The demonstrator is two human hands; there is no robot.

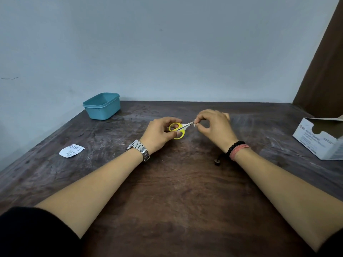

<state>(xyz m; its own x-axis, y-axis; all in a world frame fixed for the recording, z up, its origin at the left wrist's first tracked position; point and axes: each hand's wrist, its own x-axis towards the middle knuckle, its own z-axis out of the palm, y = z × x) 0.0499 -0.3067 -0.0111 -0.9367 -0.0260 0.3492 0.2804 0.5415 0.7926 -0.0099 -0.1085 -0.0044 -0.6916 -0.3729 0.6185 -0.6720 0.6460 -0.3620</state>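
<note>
Small scissors with yellow handles are held above the middle of the dark wooden table. My left hand grips the handles, blades pointing right. My right hand pinches a small white pad between thumb and fingertips, right at the blade tips. The blades themselves are mostly hidden by the pad and my fingers.
A teal plastic tub stands at the table's back left corner. A torn white wrapper lies at the left. An open white cardboard box of swabs sits at the right edge. The wall runs behind the table.
</note>
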